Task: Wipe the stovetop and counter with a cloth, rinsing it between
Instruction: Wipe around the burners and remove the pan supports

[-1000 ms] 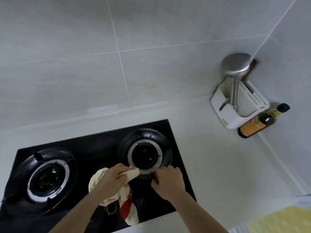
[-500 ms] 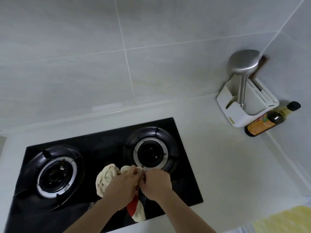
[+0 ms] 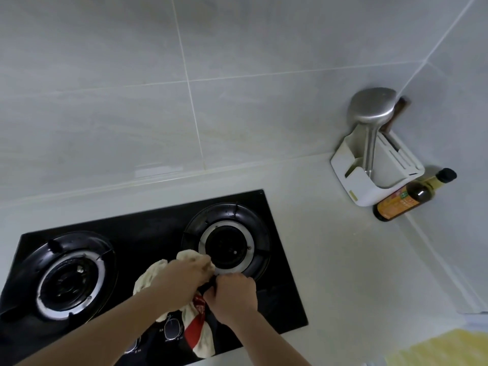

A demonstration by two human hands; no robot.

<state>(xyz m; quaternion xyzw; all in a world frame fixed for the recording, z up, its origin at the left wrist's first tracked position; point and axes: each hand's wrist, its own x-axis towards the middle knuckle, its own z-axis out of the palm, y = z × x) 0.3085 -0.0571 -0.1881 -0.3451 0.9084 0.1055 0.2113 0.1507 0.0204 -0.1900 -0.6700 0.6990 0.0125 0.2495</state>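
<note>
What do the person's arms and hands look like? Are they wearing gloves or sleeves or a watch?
No gloves. Both the left hand and the right hand are bare, and so are both forearms all the way to the bottom edge of the picture, so no sleeves show. There is no watch, bracelet or ring visible. The fingernails are hidden from this view.

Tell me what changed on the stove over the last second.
The right hand slid left along the right burner's front edge to meet the left hand. The left hand still grips the cloth there. Ladle, holder and bottle stayed put.
</note>
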